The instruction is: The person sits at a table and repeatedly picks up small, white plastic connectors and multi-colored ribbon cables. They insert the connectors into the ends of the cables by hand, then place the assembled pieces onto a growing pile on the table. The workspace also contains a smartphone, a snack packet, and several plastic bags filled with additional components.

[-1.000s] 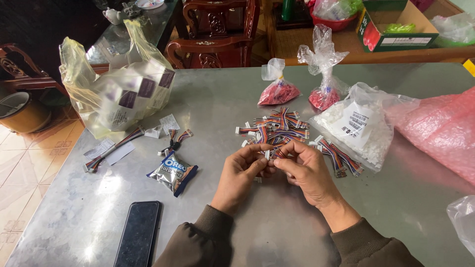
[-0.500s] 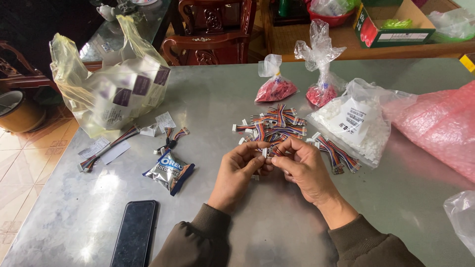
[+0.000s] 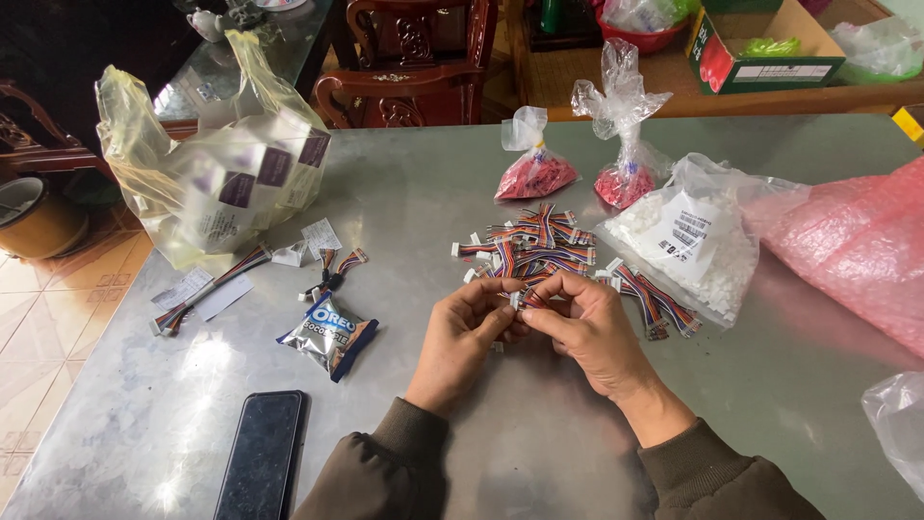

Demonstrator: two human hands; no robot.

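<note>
— Little has shifted since the earlier frame: both hands stay close together over the bench, only the view has drifted slightly.

— What do they hold?

— The left hand (image 3: 462,332) and right hand (image 3: 582,327) meet fingertip to fingertip, pinched shut on a small wire connector lead (image 3: 525,299), a white plug with short striped wires. Holding it from both ends likely steadies so small a part.

— And around them?

— Just beyond lies the pile of matching leads (image 3: 529,246), multicoloured wires with white ends, within easy reach. Right of it sits a clear bag of white plastic housings (image 3: 693,241); behind, two knotted bags of red parts (image 3: 534,175). To the left lie a biscuit packet (image 3: 329,332) and a dark phone (image 3: 262,453) on the grey bench (image 3: 423,202).
</note>
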